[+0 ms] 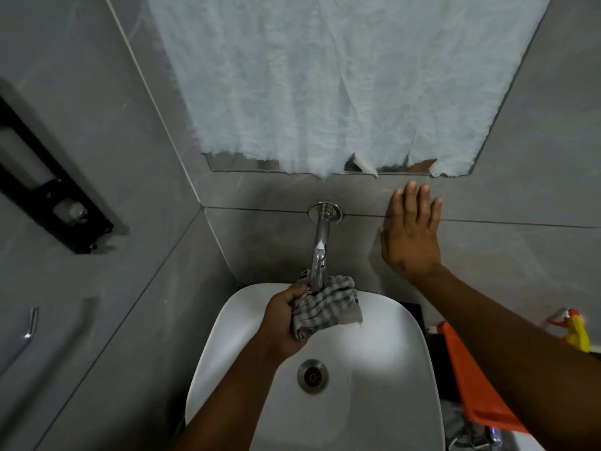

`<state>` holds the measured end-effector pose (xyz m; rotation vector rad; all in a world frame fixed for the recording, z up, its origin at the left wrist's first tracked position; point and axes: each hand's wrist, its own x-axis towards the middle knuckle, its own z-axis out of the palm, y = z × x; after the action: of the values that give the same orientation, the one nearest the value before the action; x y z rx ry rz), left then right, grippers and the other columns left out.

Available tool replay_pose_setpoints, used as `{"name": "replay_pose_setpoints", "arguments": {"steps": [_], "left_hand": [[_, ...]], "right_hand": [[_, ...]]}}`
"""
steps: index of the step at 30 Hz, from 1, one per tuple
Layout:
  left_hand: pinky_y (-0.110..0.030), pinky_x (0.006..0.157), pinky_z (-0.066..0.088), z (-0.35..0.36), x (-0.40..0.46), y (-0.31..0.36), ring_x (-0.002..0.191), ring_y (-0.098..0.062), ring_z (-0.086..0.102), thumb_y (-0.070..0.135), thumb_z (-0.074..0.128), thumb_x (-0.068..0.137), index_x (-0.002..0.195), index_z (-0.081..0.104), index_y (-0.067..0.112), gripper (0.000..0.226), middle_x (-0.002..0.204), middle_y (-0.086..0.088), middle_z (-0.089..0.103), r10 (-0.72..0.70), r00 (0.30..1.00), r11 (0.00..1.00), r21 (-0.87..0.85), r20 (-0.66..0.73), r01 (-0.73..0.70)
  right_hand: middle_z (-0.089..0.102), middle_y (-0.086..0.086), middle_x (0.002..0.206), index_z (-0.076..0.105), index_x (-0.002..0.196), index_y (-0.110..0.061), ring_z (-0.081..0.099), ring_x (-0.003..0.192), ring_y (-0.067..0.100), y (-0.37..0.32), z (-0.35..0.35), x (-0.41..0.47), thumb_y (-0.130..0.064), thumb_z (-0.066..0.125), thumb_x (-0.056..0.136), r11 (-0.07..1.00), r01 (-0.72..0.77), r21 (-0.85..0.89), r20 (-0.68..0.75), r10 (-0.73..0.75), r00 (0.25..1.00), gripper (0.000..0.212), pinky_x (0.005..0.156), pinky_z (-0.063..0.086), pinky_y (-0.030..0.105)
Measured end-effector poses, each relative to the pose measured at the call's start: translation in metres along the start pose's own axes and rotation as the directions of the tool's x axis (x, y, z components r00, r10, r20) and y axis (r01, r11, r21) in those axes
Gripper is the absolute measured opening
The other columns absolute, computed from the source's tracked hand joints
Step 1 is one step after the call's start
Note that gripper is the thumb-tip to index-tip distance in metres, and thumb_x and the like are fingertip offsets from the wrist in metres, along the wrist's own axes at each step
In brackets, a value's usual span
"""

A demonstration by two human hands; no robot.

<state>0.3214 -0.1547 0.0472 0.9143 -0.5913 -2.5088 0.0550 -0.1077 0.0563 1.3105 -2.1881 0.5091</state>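
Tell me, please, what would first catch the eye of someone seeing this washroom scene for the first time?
First comes the white basin at the bottom centre, where the left hand grips a checked cloth bunched against the end of the chrome tap that juts from the grey wall. The right hand presses flat on the wall beside the tap. Above, crumpled white paper covers nearly all of the mirror.

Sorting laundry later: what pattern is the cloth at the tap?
The cloth has grey-and-white checks; head view.
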Motion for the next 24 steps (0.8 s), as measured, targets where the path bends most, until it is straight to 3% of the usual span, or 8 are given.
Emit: {"name": "replay_pose_setpoints", "arguments": {"steps": [2,4,7,8,11,14,19,24], "left_hand": [[-0.042,0.095,0.059,-0.006,-0.004,-0.008,0.119,-0.035,0.067,0.014,0.043,0.096,0.126,0.069,0.004,0.041,0.134,-0.022,0.066,-0.025,0.998,0.996,-0.079,0.05,0.029],[-0.043,0.093,0.058,-0.013,-0.008,-0.016,0.113,-0.035,0.071,0.012,0.049,0.089,0.118,0.075,0.007,0.04,0.13,-0.021,0.069,-0.034,0.997,0.996,-0.074,0.066,0.039],[-0.052,0.109,0.047,-0.025,-0.011,-0.027,0.12,-0.041,0.064,0.003,0.052,0.086,0.134,0.062,0.006,0.05,0.137,-0.025,0.063,-0.041,0.996,0.995,0.095,0.077,0.034],[-0.057,0.112,0.043,-0.03,-0.011,-0.03,0.123,-0.043,0.061,-0.001,0.053,0.085,0.136,0.06,0.007,0.052,0.137,-0.025,0.063,-0.034,0.997,0.98,0.196,0.074,0.019],[-0.06,0.111,0.043,-0.04,-0.005,-0.033,0.126,-0.044,0.06,-0.008,0.056,0.085,0.136,0.058,0.006,0.053,0.135,-0.025,0.064,0.01,1.0,0.921,0.389,-0.012,-0.004],[-0.054,0.115,0.04,-0.038,-0.003,-0.03,0.123,-0.04,0.059,0.01,0.059,0.088,0.127,0.066,-0.001,0.041,0.132,-0.022,0.064,-0.073,0.997,0.944,0.32,-0.034,0.08],[-0.04,0.081,0.06,-0.014,0.012,-0.054,0.091,-0.035,0.074,0.007,0.06,0.077,0.1,0.078,-0.001,0.031,0.105,-0.021,0.075,-0.313,0.947,0.869,0.379,-0.076,0.318],[-0.041,0.084,0.055,0.058,0.058,-0.09,0.096,-0.033,0.07,-0.014,0.063,0.079,0.114,0.069,-0.003,0.037,0.106,-0.021,0.073,-0.195,0.98,0.635,0.765,0.027,0.105]], "right_hand": [[0.017,0.028,0.163,0.023,0.153,-0.002,0.013,0.15,0.047,-0.02,-0.013,-0.015,-0.032,0.052,0.096,0.982,-0.124,0.142,0.095,0.111,0.989,0.07,0.12,0.015,0.058],[0.04,0.027,0.15,0.042,0.142,-0.003,0.036,0.141,0.045,-0.045,-0.022,-0.038,-0.039,0.051,0.098,0.822,-0.421,0.382,0.399,0.265,0.878,0.057,0.114,0.035,0.052],[0.072,0.016,0.121,0.069,0.121,-0.01,0.067,0.114,0.036,-0.074,-0.044,-0.079,-0.063,0.051,0.093,0.109,-0.958,0.264,0.962,0.041,0.27,0.062,0.094,0.056,0.044],[0.076,0.015,0.116,0.072,0.118,-0.012,0.071,0.109,0.034,-0.077,-0.046,-0.095,-0.061,0.058,0.09,-0.014,-0.981,0.191,0.979,-0.073,0.192,0.058,0.093,0.058,0.043],[0.079,0.013,0.107,0.072,0.118,-0.01,0.076,0.101,0.031,-0.073,-0.043,-0.131,-0.031,0.074,0.087,-0.034,-0.969,0.243,0.963,-0.11,0.245,0.038,0.095,0.058,0.051],[0.08,0.01,0.103,0.075,0.109,-0.013,0.077,0.096,0.03,-0.057,-0.042,-0.149,-0.017,0.08,0.081,-0.056,-0.961,0.269,0.96,-0.059,0.272,0.028,0.095,0.057,0.055],[0.078,0.016,0.109,0.069,0.117,-0.006,0.075,0.101,0.035,-0.014,-0.051,-0.171,0.0,0.083,0.073,-0.264,-0.908,0.325,0.944,0.042,0.326,0.047,0.096,0.056,0.055],[0.076,0.024,0.108,0.067,0.118,0.005,0.076,0.093,0.035,0.047,-0.07,-0.207,0.002,0.079,0.066,-0.521,-0.757,0.393,0.919,0.21,0.333,0.053,0.072,0.063,0.038]]}}
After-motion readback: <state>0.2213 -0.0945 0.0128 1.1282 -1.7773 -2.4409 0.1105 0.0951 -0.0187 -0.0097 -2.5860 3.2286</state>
